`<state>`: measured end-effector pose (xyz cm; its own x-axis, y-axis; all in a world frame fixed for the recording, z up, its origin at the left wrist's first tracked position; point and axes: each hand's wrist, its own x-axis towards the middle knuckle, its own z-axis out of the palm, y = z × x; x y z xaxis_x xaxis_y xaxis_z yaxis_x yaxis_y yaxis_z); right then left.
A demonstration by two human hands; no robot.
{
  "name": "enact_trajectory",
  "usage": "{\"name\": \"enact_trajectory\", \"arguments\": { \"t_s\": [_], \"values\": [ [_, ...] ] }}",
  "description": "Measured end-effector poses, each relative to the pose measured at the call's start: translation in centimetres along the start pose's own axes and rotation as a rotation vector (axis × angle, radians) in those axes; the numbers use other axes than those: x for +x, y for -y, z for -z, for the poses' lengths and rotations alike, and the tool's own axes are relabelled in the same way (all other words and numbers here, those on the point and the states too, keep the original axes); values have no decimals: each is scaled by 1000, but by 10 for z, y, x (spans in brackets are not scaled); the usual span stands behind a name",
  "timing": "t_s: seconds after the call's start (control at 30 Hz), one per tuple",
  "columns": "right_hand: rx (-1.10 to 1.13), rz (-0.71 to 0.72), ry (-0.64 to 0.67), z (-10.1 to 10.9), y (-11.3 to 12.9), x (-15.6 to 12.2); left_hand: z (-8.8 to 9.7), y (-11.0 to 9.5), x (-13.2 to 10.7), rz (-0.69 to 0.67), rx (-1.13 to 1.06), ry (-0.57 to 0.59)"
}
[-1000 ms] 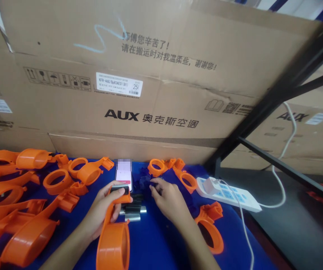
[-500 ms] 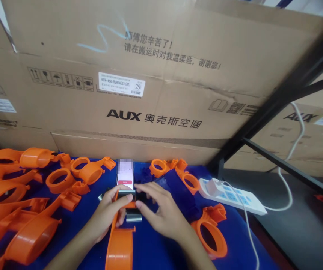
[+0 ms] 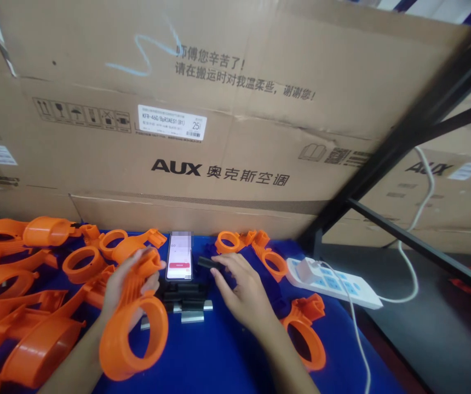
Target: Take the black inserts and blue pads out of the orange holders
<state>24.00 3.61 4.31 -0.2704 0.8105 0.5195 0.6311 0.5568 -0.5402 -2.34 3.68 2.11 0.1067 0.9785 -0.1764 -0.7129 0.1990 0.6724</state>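
- Leftmost, well out from the left hand: heap of orange ring parts (image 3: pixel 17 284) spread over the blue cloth (image 3: pixel 227 361), some touching one another.
- Next, left hand (image 3: pixel 122 293) wrapped around the stem of an orange ring piece (image 3: pixel 135 331), lifted off the cloth, big ring end hanging low toward the camera.
- Between the hands: phone (image 3: pixel 179 262) propped upright with lit screen, on a black fixture (image 3: pixel 186 298) with a metal base.
- Then right hand (image 3: pixel 241 293), fingers pinched on a small black part (image 3: pixel 208 264) just right of the phone.
- Beyond that hand, near the fingertips: a few small orange rings (image 3: pixel 256 249); close by the wrist, another orange ring (image 3: pixel 309 334).
- Further right, apart from the hand: white power strip (image 3: pixel 334 283) with a plug and white cable.
- Behind everything: big cardboard box (image 3: pixel 219 109).
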Motion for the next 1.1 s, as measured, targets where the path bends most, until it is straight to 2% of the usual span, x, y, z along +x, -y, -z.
{"name": "enact_trajectory", "arguments": {
  "t_s": [0.1, 0.2, 0.37, 0.47, 0.63, 0.7, 0.77, 0.93, 1.1],
  "values": [
    [-35, 86, 162, -3, 2, -1, 0, -9, -3, -38, -138, -45],
    [-66, 178, 307, -22, 11, -7, -1, -9, -4, -76, -188, 0],
    [-122, 234, 310, -62, 24, -19, 0, -6, -2, -104, -190, 40],
    [-138, 223, 273, -73, 25, -22, 3, -8, 1, -118, -169, 40],
    [-1, 121, 141, -66, 24, -20, 10, -5, 10, -35, 34, -1],
    [109, 61, 63, -59, 24, -17, 10, 4, 12, -11, 203, -5],
    [227, 20, 15, -53, 23, -14, 6, 17, 10, -43, 363, 15],
    [368, -53, 20, -48, 27, -10, -5, 47, -3, -87, 626, 146],
    [415, -147, -22, -45, 33, -8, -2, 49, -7, -80, 729, 169]
  ]
}}
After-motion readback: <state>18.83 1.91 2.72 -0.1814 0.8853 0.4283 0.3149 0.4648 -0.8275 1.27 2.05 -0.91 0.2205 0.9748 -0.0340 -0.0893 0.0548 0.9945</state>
